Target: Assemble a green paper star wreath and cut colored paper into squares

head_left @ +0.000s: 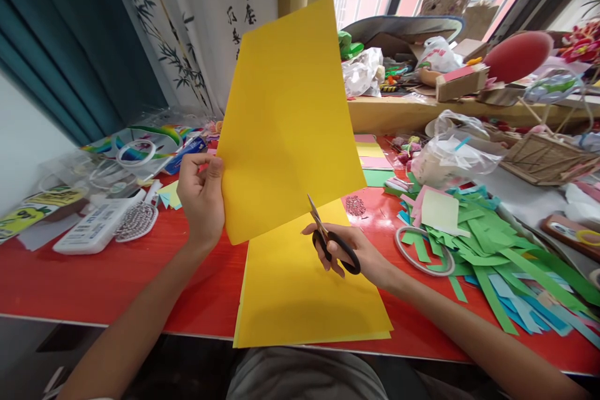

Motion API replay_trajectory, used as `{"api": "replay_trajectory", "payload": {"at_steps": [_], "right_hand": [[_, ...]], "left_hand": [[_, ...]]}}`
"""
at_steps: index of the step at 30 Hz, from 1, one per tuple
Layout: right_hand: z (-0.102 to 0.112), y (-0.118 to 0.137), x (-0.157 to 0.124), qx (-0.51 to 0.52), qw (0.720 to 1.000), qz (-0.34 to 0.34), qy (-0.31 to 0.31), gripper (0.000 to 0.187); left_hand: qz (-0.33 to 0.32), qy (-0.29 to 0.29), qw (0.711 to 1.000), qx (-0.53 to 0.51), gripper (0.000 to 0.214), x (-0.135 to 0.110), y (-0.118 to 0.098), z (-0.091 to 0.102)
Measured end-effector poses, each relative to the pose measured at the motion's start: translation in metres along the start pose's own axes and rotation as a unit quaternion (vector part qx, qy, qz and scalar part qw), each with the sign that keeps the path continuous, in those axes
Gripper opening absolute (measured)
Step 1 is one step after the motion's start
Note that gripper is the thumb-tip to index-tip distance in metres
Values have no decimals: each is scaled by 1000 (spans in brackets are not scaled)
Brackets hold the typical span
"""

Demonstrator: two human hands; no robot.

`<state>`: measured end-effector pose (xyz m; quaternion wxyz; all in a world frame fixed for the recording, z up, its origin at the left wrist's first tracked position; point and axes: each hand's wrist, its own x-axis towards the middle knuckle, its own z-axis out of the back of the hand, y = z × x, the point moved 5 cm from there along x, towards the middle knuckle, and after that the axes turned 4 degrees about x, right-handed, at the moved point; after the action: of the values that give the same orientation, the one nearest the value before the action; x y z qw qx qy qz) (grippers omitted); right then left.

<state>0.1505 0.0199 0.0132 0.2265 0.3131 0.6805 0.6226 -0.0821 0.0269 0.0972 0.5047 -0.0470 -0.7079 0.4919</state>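
My left hand (202, 195) pinches the left edge of a large yellow paper sheet (290, 119) and holds it upright above the red table (117, 275). My right hand (356, 256) grips black-handled scissors (330, 237), whose blades point up at the sheet's lower edge. A stack of more yellow sheets (304, 287) lies flat on the table under both hands.
A heap of green and blue paper strips (487, 250) and a tape ring (422, 250) lie to the right. A white calculator (94, 228), a hairbrush (135, 222) and plastic bags sit to the left. A cluttered wooden shelf (422, 114) and a wicker basket (548, 159) stand behind.
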Motion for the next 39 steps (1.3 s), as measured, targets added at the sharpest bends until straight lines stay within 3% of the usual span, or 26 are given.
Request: {"api": "replay_trajectory", "payload": {"at_steps": [39], "right_hand": [[-7,4,-1,6,1000,-16,-15,33]], "left_hand": [[-6,13,999,-32,27,4,6,-3]]}}
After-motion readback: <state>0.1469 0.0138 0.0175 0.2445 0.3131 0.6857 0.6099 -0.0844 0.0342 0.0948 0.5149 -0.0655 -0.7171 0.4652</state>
